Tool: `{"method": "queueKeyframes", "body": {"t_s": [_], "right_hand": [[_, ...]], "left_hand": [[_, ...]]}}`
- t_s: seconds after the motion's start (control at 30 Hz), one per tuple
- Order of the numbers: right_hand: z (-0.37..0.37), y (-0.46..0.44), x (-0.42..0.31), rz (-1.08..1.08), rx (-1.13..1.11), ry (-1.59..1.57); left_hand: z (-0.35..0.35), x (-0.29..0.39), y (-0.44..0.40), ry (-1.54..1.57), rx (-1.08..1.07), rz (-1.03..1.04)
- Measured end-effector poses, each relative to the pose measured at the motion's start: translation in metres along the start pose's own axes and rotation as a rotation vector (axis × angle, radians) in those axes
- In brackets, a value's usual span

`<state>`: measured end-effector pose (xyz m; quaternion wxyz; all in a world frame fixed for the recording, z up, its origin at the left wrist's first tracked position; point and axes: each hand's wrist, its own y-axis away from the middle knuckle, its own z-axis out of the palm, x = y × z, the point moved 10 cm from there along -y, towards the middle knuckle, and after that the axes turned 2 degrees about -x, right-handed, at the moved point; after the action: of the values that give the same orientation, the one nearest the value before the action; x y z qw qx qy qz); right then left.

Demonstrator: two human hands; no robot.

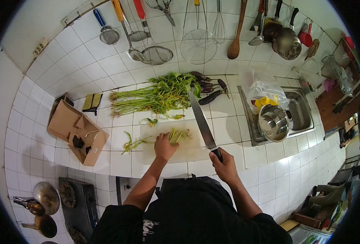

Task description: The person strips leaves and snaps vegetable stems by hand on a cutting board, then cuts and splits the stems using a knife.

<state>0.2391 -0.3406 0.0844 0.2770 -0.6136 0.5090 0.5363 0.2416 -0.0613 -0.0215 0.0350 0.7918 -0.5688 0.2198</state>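
Note:
My left hand (166, 145) is closed around some green stems (176, 136) over a pale cutting board (188, 152). In my right hand (224, 164) is the black handle of a large knife (203, 126), its blade pointing up and away, above the board's right side and apart from the stems. Loose leafy sprigs (132, 143) lie just left of my left hand. Behind the board a big heap of leafy greens (163, 94) rests on the white tiles, roots to the left. Several dark eggplants (209, 97) lie at the heap's right end.
An open cardboard box (76, 130) stands on the left, near a green and black cloth (92, 102). To the right, a metal pot (273, 123) and a plastic bag (267, 91) sit by the sink (301, 110). Utensils hang on the back wall; a stove (79, 203) is at lower left.

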Motion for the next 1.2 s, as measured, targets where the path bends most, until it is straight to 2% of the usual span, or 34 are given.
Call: {"method": "queueKeyframes", "body": {"t_s": [0.03, 0.1, 0.23, 0.33, 0.4, 0.47, 0.57, 0.67, 0.73, 0.93, 1.03, 1.13, 1.2], "right_hand": [[-0.001, 0.000, 0.003, 0.012, 0.003, 0.018], [-0.002, 0.000, 0.005, -0.003, 0.003, 0.014], [0.000, 0.003, 0.003, -0.017, 0.000, -0.002], [0.002, 0.008, -0.007, -0.022, -0.021, 0.041], [0.001, 0.011, -0.009, -0.013, -0.008, 0.039], [0.002, 0.013, -0.008, -0.009, 0.001, 0.038], [0.004, 0.009, 0.005, 0.010, 0.055, 0.017], [0.012, 0.003, 0.000, -0.018, 0.076, 0.043], [0.022, 0.004, 0.001, 0.038, 0.075, -0.033], [0.047, 0.001, -0.023, -0.013, 0.020, 0.055], [0.054, 0.004, -0.030, -0.002, 0.030, 0.070], [0.059, 0.008, -0.034, -0.043, 0.068, 0.096], [0.064, 0.012, -0.030, 0.010, 0.079, 0.069]], "left_hand": [[0.002, -0.003, -0.002, -0.004, 0.002, 0.003], [0.020, -0.016, -0.004, -0.049, -0.172, -0.058], [0.015, -0.021, -0.011, 0.011, -0.253, -0.128], [0.000, -0.018, -0.010, -0.119, -0.211, -0.054], [-0.014, -0.042, -0.016, 0.043, -0.067, -0.026], [-0.025, -0.062, -0.021, 0.097, -0.109, 0.008], [-0.024, -0.068, -0.017, 0.104, -0.307, 0.258], [-0.019, -0.081, -0.011, 0.016, -0.337, 0.315], [-0.018, -0.089, -0.008, 0.017, -0.381, 0.285], [-0.041, -0.091, -0.009, -0.026, -0.287, 0.287], [-0.101, -0.111, -0.028, 0.271, 0.131, 0.224], [-0.143, -0.155, -0.038, 0.510, 0.326, -0.013], [-0.144, -0.174, -0.047, 0.972, 0.315, -0.078]]}}
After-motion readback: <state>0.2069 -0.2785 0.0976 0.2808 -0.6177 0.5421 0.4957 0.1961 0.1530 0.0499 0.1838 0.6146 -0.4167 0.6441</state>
